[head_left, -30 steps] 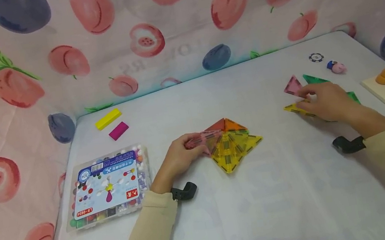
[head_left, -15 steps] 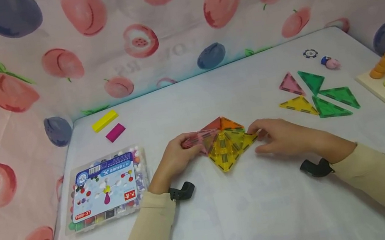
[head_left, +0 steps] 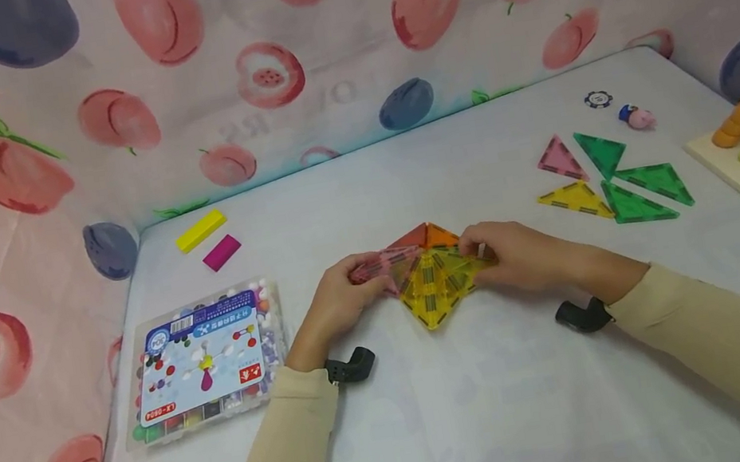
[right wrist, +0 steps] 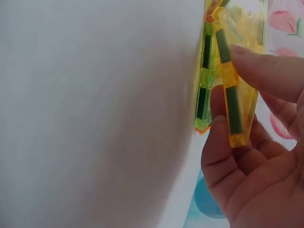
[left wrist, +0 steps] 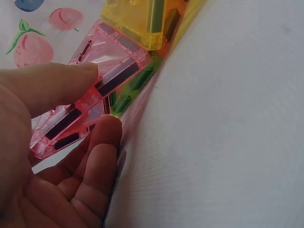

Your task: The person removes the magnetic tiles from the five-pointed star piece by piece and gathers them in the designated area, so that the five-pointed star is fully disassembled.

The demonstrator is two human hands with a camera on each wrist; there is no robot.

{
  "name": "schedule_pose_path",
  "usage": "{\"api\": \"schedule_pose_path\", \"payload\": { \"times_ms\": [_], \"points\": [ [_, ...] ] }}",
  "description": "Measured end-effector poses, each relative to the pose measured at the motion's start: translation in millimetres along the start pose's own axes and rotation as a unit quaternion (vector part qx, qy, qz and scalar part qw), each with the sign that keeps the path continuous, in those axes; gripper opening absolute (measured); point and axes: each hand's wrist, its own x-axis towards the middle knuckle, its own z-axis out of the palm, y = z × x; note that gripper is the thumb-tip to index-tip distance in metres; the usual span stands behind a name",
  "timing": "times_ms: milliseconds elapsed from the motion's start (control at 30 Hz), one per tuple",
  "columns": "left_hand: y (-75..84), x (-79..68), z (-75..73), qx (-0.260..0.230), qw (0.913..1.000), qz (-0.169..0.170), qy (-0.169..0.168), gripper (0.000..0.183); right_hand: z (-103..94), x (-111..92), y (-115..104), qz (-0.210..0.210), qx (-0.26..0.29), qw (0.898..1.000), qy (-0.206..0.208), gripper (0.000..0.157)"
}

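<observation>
A cluster of translucent magnetic tiles (head_left: 430,298) in yellow, pink, red and orange stands in mid-table, its yellow front raised toward a point. From the left side, my left hand (head_left: 341,304) pinches a pink triangular magnetic tile (left wrist: 121,71), thumb on top; a second pink tile layer shows beneath it. On the other side my right hand (head_left: 522,255) pinches a yellow triangular magnetic tile (right wrist: 232,97) between thumb and fingers. Just under that tile lies a green one (right wrist: 204,76), slightly apart at its lower end. The cluster's back is partly hidden.
Loose triangular tiles lie at right: pink (head_left: 560,159), yellow (head_left: 576,201) and several green (head_left: 637,201). Beyond them are a poker chip (head_left: 599,99), a pig figurine (head_left: 637,117) and a wooden bead stacker (head_left: 729,158). At left are a bead box (head_left: 202,362) and two blocks (head_left: 201,230).
My right hand has come from the loose tiles at right to the cluster and now grips its yellow right-hand tile. The left hand keeps its hold on the pink tile.
</observation>
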Motion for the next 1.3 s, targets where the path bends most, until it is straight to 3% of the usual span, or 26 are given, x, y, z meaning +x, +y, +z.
{"api": "schedule_pose_path", "payload": {
  "times_ms": [333,633,800,1300],
  "points": [
    [3.1,2.2,1.0,-0.001,0.9999,0.014,-0.002,0.047,-10.2,-17,9,0.047,-0.046,0.998,-0.025,0.032],
    [0.6,1.7,0.4,-0.003,0.9999,0.011,-0.003,0.046,-36.6,-53,47,0.125,-0.077,0.989,0.0,0.053],
    [1.6,0.3,-1.0,-0.006,0.9999,0.01,-0.004,0.047,-53.6,-67,63,0.141,-0.086,0.986,0.013,0.058],
    [1.6,1.2,-1.5,-0.013,0.9999,0.003,-0.002,0.046,-58.6,-65,71,0.151,-0.126,0.979,0.047,0.05]
  ]
}}
